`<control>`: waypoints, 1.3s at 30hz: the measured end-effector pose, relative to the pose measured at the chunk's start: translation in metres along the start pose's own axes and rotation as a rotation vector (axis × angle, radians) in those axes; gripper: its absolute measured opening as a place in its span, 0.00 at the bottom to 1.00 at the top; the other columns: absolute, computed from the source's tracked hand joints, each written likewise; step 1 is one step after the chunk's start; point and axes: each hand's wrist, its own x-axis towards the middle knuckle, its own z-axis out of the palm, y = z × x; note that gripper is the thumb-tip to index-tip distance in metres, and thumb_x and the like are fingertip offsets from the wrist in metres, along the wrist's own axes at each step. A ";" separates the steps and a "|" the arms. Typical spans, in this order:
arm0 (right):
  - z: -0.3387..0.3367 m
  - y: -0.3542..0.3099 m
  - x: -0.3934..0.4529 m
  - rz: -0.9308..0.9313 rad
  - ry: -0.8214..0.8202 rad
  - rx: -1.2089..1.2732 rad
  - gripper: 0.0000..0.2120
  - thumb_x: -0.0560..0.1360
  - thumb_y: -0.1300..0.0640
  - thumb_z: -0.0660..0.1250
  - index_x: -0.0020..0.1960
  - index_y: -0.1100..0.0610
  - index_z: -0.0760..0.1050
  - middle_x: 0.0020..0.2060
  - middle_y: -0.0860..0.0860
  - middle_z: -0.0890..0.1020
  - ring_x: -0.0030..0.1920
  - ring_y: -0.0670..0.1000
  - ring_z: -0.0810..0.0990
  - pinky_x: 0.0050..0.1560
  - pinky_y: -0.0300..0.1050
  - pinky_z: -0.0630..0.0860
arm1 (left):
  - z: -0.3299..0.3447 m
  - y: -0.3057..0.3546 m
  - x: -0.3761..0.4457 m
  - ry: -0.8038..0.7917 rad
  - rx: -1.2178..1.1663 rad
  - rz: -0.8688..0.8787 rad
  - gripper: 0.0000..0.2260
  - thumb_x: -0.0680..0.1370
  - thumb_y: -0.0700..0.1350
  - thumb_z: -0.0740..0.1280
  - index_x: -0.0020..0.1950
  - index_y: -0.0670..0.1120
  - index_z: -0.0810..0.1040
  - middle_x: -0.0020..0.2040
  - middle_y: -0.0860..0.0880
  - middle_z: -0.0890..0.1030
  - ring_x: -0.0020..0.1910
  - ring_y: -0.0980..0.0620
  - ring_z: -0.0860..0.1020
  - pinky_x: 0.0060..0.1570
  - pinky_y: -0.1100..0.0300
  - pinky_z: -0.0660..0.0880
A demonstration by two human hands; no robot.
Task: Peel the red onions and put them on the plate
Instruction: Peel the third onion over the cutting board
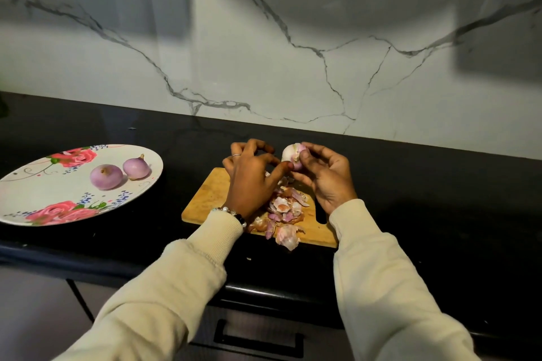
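Observation:
A pale, partly peeled red onion (291,153) is held above the far end of a wooden cutting board (208,196). My right hand (325,176) grips it from the right with curled fingers. My left hand (252,176) is beside it, thumb tip touching the onion's lower left, the other fingers curled above. Two peeled onions (106,176) (136,167) lie side by side on a white plate with pink roses (38,199) at the left.
A heap of onion skins (286,208) covers the near right part of the board, some hanging over its front edge. The board lies on a black counter (440,199) against a marble wall. A drawer handle (258,340) is below the counter edge.

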 end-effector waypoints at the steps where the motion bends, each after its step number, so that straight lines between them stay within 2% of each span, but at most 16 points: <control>1: 0.000 0.000 0.000 -0.003 -0.004 0.000 0.06 0.78 0.66 0.67 0.54 0.60 0.79 0.54 0.60 0.82 0.47 0.55 0.86 0.42 0.47 0.83 | -0.001 0.000 0.000 0.006 0.002 0.001 0.10 0.76 0.54 0.70 0.48 0.50 0.85 0.59 0.52 0.75 0.62 0.48 0.64 0.50 0.56 0.52; 4: 0.001 -0.001 -0.001 -0.010 -0.016 0.017 0.06 0.78 0.66 0.67 0.54 0.60 0.79 0.55 0.59 0.82 0.50 0.58 0.85 0.44 0.49 0.84 | -0.002 0.001 0.000 0.004 -0.004 -0.019 0.07 0.75 0.51 0.71 0.48 0.49 0.85 0.60 0.51 0.74 0.63 0.48 0.63 0.51 0.57 0.52; 10: 0.000 -0.003 0.002 0.001 -0.010 0.072 0.06 0.79 0.65 0.64 0.54 0.62 0.78 0.53 0.59 0.82 0.52 0.58 0.84 0.46 0.53 0.84 | -0.004 0.004 0.000 -0.003 -0.034 -0.062 0.06 0.74 0.51 0.72 0.47 0.50 0.84 0.61 0.51 0.72 0.63 0.48 0.63 0.53 0.56 0.52; 13: -0.003 -0.005 0.003 0.027 0.032 0.117 0.07 0.81 0.64 0.62 0.54 0.63 0.78 0.55 0.60 0.81 0.53 0.60 0.83 0.42 0.50 0.84 | -0.006 0.005 0.000 -0.010 -0.029 -0.077 0.05 0.74 0.51 0.72 0.46 0.50 0.84 0.62 0.51 0.71 0.64 0.48 0.63 0.53 0.56 0.52; 17: -0.004 -0.006 0.004 0.087 0.075 0.120 0.10 0.83 0.64 0.59 0.55 0.61 0.79 0.55 0.61 0.81 0.46 0.58 0.84 0.36 0.46 0.83 | -0.005 0.005 -0.001 0.003 -0.023 -0.043 0.03 0.74 0.49 0.73 0.45 0.51 0.84 0.62 0.50 0.71 0.64 0.47 0.63 0.55 0.54 0.53; 20: -0.005 -0.006 0.004 0.113 0.065 0.146 0.12 0.84 0.64 0.56 0.59 0.60 0.78 0.57 0.61 0.80 0.47 0.58 0.82 0.32 0.43 0.80 | -0.005 0.005 -0.001 0.014 -0.023 -0.014 0.03 0.73 0.49 0.73 0.44 0.51 0.84 0.62 0.50 0.72 0.64 0.46 0.64 0.56 0.52 0.54; 23: -0.007 -0.007 0.003 0.119 0.022 0.185 0.14 0.84 0.64 0.54 0.59 0.58 0.78 0.56 0.60 0.80 0.47 0.57 0.82 0.33 0.43 0.80 | -0.005 0.005 -0.002 0.038 -0.027 0.005 0.03 0.73 0.49 0.73 0.43 0.51 0.84 0.61 0.49 0.72 0.63 0.46 0.65 0.55 0.51 0.56; 25: -0.006 -0.007 0.002 0.151 -0.024 0.250 0.11 0.83 0.61 0.58 0.58 0.61 0.78 0.53 0.60 0.81 0.47 0.57 0.82 0.34 0.43 0.81 | -0.005 0.004 -0.002 0.063 -0.039 -0.013 0.03 0.73 0.49 0.73 0.44 0.51 0.83 0.61 0.49 0.73 0.63 0.46 0.65 0.56 0.50 0.56; 27: -0.004 -0.009 -0.001 0.171 -0.047 0.307 0.13 0.77 0.55 0.65 0.57 0.63 0.77 0.51 0.60 0.81 0.47 0.56 0.82 0.36 0.43 0.82 | -0.005 0.003 -0.001 0.086 -0.054 -0.045 0.04 0.74 0.49 0.72 0.46 0.51 0.84 0.61 0.50 0.73 0.63 0.47 0.65 0.57 0.51 0.56; 29: -0.005 -0.010 -0.001 0.142 -0.054 0.278 0.16 0.72 0.58 0.69 0.58 0.63 0.77 0.51 0.59 0.81 0.46 0.54 0.83 0.38 0.42 0.82 | -0.004 0.003 -0.001 0.101 -0.072 -0.044 0.06 0.75 0.53 0.71 0.50 0.53 0.84 0.60 0.51 0.73 0.63 0.48 0.64 0.56 0.52 0.56; 32: -0.005 -0.010 -0.004 0.100 -0.117 0.209 0.12 0.76 0.67 0.66 0.58 0.60 0.77 0.49 0.58 0.83 0.43 0.53 0.86 0.44 0.43 0.83 | -0.004 0.006 -0.001 0.069 -0.101 0.015 0.14 0.73 0.62 0.69 0.51 0.54 0.84 0.57 0.55 0.73 0.61 0.54 0.62 0.52 0.58 0.51; 35: -0.003 -0.010 -0.007 0.082 -0.200 0.170 0.11 0.78 0.69 0.62 0.57 0.60 0.77 0.45 0.56 0.85 0.42 0.54 0.86 0.43 0.44 0.83 | -0.003 0.005 -0.001 0.074 -0.103 0.044 0.12 0.73 0.57 0.72 0.49 0.52 0.85 0.56 0.54 0.75 0.62 0.52 0.64 0.51 0.57 0.51; 39: -0.004 -0.009 -0.005 0.074 -0.229 0.091 0.12 0.79 0.68 0.62 0.59 0.60 0.78 0.49 0.56 0.83 0.43 0.52 0.85 0.41 0.43 0.83 | -0.003 0.002 -0.001 0.073 -0.151 0.033 0.05 0.73 0.49 0.74 0.46 0.49 0.85 0.56 0.53 0.76 0.60 0.52 0.64 0.51 0.56 0.54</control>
